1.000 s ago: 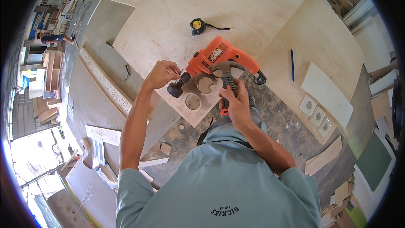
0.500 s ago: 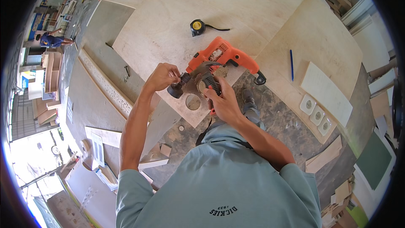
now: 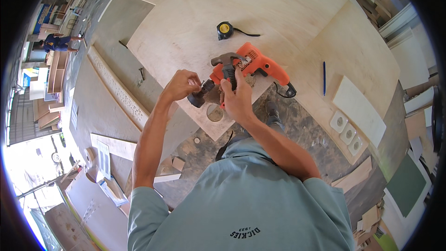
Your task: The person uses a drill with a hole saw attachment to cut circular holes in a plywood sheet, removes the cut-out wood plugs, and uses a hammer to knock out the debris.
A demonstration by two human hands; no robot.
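An orange power drill (image 3: 267,65) lies on a pale wooden board (image 3: 204,121). Its black chuck (image 3: 207,86) carries a dark hole saw (image 3: 196,99) at the left end. My right hand (image 3: 239,98) grips a claw hammer (image 3: 229,73) by its dark handle, its metal head held over the drill's body. Beside the chuck, my left hand (image 3: 182,85) has thumb and fingers pinched together; whatever is between them is too small to make out. Below the hole saw, a round hole (image 3: 214,112) goes through the board's near corner.
A tape measure (image 3: 225,30) lies beyond the drill. To the right are a blue pencil (image 3: 324,78), a white panel (image 3: 358,107) and white sockets (image 3: 347,133). A curved perforated strip (image 3: 116,88) runs along the left. Another person (image 3: 56,42) is far left.
My right hand has lifted the hammer, and its head has swung up and away from me, to the left. My left hand stays pinched beside the chuck.
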